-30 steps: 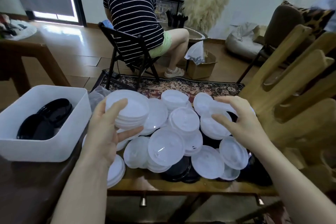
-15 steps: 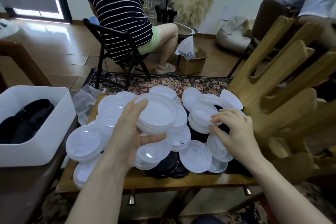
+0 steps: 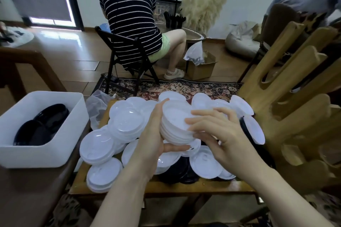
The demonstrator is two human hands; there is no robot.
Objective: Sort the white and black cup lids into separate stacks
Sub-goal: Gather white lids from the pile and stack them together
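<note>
My left hand [image 3: 151, 134] grips a stack of white lids [image 3: 175, 116] above the low table [image 3: 166, 188], thumb underneath and fingers around the far side. From the right, my right hand [image 3: 221, 134] holds the stack's top lid, fingers spread over it. Loose white lids [image 3: 97, 145] and small stacks of them cover the table. Black lids [image 3: 177, 171] show beneath the white ones near the front edge. More black lids [image 3: 42, 127] lie in a white bin [image 3: 36, 155] at the left.
A hand-shaped wooden chair [image 3: 295, 97] stands close on the right, with a black-rimmed lid [image 3: 254, 131] leaning against it. A clear plastic bag [image 3: 96, 105] lies between bin and table. Beyond the rug, a person in a striped shirt [image 3: 129, 14] sits facing away.
My left hand carried the white stack to the right, over the middle of the pile. My right hand lifted from the lids on the right and came onto the stack.
</note>
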